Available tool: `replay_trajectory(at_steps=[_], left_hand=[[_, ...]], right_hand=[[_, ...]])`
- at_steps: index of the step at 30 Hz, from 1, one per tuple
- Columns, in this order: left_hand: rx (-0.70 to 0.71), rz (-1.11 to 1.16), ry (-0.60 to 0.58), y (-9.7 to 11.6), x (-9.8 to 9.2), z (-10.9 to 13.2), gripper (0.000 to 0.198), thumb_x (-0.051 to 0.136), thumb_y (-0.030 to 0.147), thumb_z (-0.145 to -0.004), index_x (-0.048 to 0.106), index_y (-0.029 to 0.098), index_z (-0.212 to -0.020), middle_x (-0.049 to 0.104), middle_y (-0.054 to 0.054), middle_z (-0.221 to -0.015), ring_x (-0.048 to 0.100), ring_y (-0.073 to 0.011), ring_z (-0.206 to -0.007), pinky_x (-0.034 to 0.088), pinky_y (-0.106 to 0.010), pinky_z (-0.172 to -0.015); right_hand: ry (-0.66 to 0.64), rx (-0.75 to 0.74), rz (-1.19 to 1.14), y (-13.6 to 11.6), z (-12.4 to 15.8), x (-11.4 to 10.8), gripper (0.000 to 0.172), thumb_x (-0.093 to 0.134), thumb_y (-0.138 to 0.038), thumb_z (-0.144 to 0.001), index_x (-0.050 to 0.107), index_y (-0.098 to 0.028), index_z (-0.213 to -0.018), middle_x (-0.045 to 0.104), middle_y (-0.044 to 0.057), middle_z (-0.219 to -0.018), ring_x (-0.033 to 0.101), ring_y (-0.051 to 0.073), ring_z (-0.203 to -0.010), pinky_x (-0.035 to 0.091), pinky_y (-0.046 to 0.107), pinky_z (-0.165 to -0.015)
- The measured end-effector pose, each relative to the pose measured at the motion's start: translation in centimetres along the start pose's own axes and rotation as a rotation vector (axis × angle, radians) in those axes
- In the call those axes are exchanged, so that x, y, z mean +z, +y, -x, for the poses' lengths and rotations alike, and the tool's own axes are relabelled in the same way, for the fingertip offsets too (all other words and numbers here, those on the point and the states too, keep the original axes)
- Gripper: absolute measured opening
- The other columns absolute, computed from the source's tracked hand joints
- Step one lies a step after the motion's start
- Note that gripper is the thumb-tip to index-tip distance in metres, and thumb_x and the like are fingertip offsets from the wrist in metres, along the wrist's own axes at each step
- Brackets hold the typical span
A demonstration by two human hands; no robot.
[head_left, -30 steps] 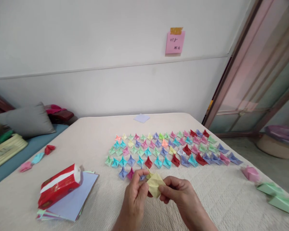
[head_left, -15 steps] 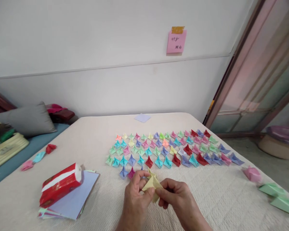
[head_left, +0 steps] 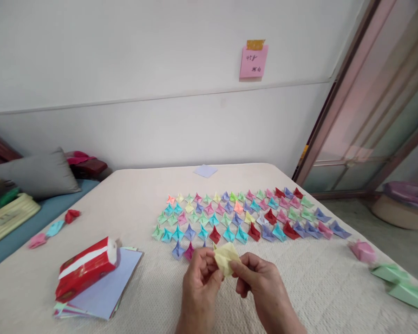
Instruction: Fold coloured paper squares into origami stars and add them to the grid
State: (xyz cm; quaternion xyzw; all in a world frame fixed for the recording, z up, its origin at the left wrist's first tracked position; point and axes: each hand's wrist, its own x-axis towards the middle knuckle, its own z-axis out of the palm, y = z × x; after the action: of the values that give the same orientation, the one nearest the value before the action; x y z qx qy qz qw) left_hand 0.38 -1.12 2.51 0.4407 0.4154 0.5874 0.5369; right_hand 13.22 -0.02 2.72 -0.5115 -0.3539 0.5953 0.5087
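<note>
A small piece of folded yellow paper (head_left: 227,259) is pinched between my two hands above the quilted cover. My left hand (head_left: 200,283) grips its left edge with thumb and fingers. The thumb and forefinger of my right hand (head_left: 259,280) close on its right edge. Just beyond my hands, folded paper boats (head_left: 229,234) in many colours stand in rows. A purple boat (head_left: 178,250) and a magenta one (head_left: 189,252) are nearest my left hand, and another beside them is partly hidden by its fingers.
At left, a red tissue pack (head_left: 87,269) lies on a stack of coloured paper (head_left: 113,287). A lilac sheet (head_left: 205,171) lies by the far edge. Pink (head_left: 363,251) and green folded papers (head_left: 409,292) sit along the right edge. A pink note (head_left: 253,62) is taped to the wall.
The yellow paper has turned from a pointed boat-like shape to a flatter, squarish face toward me, slightly higher and to the right. Both hands keep hold of it.
</note>
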Motion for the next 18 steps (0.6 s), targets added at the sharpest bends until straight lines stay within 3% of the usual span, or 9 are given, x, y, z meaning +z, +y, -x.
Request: replay_trajectory(at_steps=[3, 7, 11, 13, 15, 18], left_hand=[[0.062, -0.068, 0.037, -0.1, 0.3, 0.4, 0.015, 0.065, 0.026, -0.079, 0.058, 0.022, -0.091, 0.068, -0.001, -0.082, 0.063, -0.0162, -0.074, 0.047, -0.027, -0.069], [0.009, -0.047, 0.043, -0.3, 0.3, 0.2, 0.010, 0.068, 0.024, -0.076, 0.060, 0.020, -0.081, 0.068, 0.000, -0.074, 0.063, -0.0152, -0.068, 0.047, -0.024, -0.063], [-0.102, 0.065, 0.049, 0.0, -0.5, -0.5, 0.008, 0.071, 0.020, -0.072, 0.065, 0.017, -0.076, 0.066, 0.001, -0.068, 0.059, -0.0124, -0.065, 0.046, -0.022, -0.063], [-0.168, 0.170, 0.063, 0.4, -1.0, -0.8, 0.009, 0.072, 0.016, -0.069, 0.067, 0.016, -0.076, 0.066, 0.001, -0.071, 0.057, -0.0106, -0.065, 0.045, -0.021, -0.064], [-0.241, 0.278, 0.038, 0.9, -1.4, -0.9, 0.010, 0.072, 0.013, -0.066, 0.068, 0.016, -0.075, 0.065, 0.000, -0.073, 0.056, -0.0094, -0.066, 0.044, -0.019, -0.063], [-0.365, 0.395, -0.065, 1.3, -1.7, -0.8, 0.010, 0.073, 0.011, -0.064, 0.069, 0.014, -0.073, 0.063, -0.001, -0.076, 0.055, -0.0085, -0.065, 0.044, -0.018, -0.060]], right_hand=[[0.033, -0.002, -0.021, 0.1, 0.1, 0.4, 0.028, 0.075, -0.035, -0.066, 0.058, -0.017, -0.052, 0.053, -0.003, -0.035, 0.042, 0.009, -0.034, 0.030, 0.023, -0.041], [0.012, -0.031, -0.057, 0.0, 0.4, 0.8, 0.028, 0.074, -0.037, -0.068, 0.058, -0.017, -0.056, 0.055, -0.003, -0.041, 0.045, 0.009, -0.035, 0.031, 0.022, -0.040], [-0.061, -0.132, -0.071, -0.4, 0.8, 0.7, 0.017, 0.069, -0.031, -0.074, 0.062, -0.020, -0.084, 0.061, -0.003, -0.059, 0.052, 0.012, -0.045, 0.037, 0.023, -0.045], [-0.061, -0.239, -0.017, -0.6, 0.9, 0.2, 0.028, 0.066, -0.024, -0.075, 0.059, -0.025, -0.102, 0.066, 0.000, -0.075, 0.060, 0.016, -0.062, 0.045, 0.027, -0.056], [-0.034, -0.382, 0.111, -0.8, 0.8, -0.4, 0.043, 0.064, -0.017, -0.072, 0.058, -0.030, -0.113, 0.066, 0.004, -0.104, 0.061, 0.024, -0.095, 0.048, 0.036, -0.079], [-0.055, -0.521, 0.358, -1.0, 0.7, -1.0, 0.045, 0.063, -0.012, -0.068, 0.065, -0.034, -0.108, 0.046, 0.002, -0.140, 0.034, 0.030, -0.133, 0.029, 0.049, -0.106]])
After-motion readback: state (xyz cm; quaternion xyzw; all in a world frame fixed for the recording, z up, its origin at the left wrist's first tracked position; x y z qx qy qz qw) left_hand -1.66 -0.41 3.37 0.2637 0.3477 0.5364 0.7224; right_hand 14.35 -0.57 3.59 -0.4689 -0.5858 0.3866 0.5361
